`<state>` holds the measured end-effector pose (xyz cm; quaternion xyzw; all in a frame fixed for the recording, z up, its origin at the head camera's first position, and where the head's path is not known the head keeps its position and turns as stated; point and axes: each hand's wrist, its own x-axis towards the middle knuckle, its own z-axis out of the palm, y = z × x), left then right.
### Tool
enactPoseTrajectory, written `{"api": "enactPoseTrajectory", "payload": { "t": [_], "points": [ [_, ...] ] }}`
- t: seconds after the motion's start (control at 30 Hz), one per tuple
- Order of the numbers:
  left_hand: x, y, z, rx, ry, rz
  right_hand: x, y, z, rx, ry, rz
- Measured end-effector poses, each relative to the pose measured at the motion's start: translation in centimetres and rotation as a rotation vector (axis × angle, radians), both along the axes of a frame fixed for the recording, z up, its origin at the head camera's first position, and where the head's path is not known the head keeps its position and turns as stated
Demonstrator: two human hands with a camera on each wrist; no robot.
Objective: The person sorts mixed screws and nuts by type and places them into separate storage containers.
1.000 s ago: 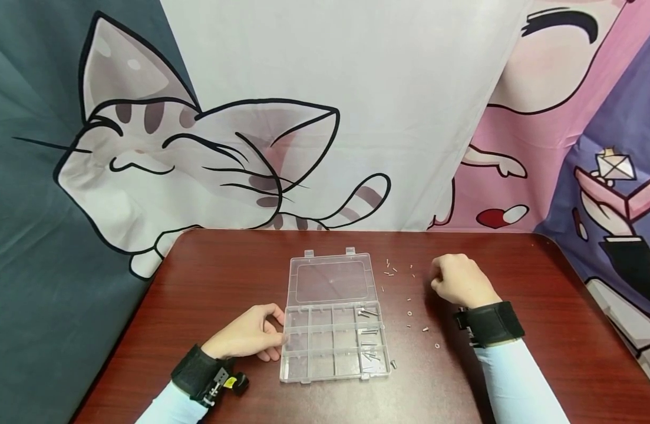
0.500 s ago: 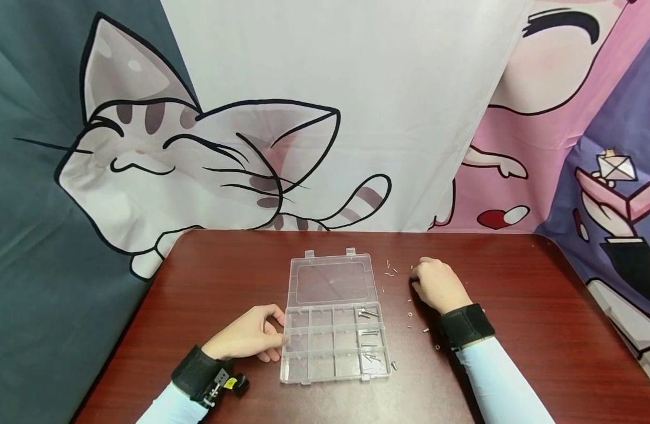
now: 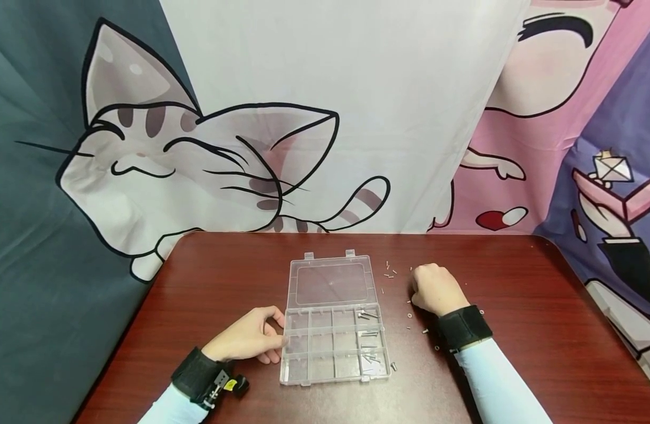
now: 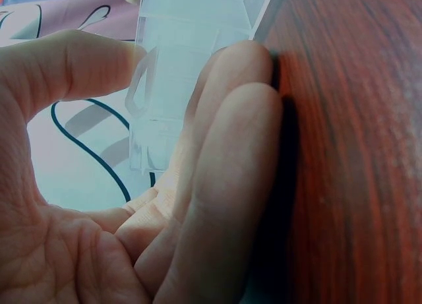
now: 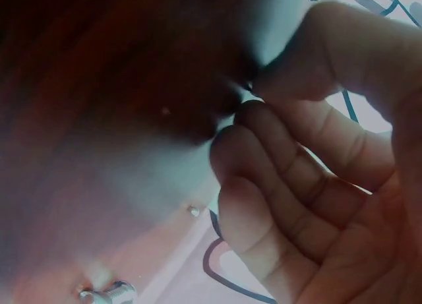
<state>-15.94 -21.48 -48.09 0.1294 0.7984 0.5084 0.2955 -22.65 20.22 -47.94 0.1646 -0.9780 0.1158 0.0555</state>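
Observation:
A clear plastic compartment box lies with its lid folded back on the brown table. My left hand holds the box's left wall; in the left wrist view the thumb is on one side of the clear plastic and the fingers on the other. Screws lie in the box's right-hand compartments. Right of the box, my right hand is down at the tabletop. In the right wrist view its thumb and index fingertip meet at a tiny shiny metal piece, mostly hidden by the fingers.
Several small screws lie scattered between the lid and my right hand. A washer and a short screw are nearer me. Another screw sits by the box's front right corner. A printed curtain hangs behind the table.
My right hand has moved left toward the box, and its fingers have come down among the loose pieces. My left hand has stayed at the box's left wall.

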Motion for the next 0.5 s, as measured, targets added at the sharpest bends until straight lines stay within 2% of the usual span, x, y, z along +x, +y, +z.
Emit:
{"api": "enactPoseTrajectory", "payload": {
  "t": [0.33, 0.5],
  "points": [
    [0.1, 0.1, -0.1, 0.012, -0.005, 0.012, 0.3, -0.3, -0.1, 0.018, 0.002, 0.026],
    [0.0, 0.1, 0.0, 0.013, -0.005, 0.014, 0.5, -1.1, 0.8, -0.066, -0.002, 0.089]
  ]
}}
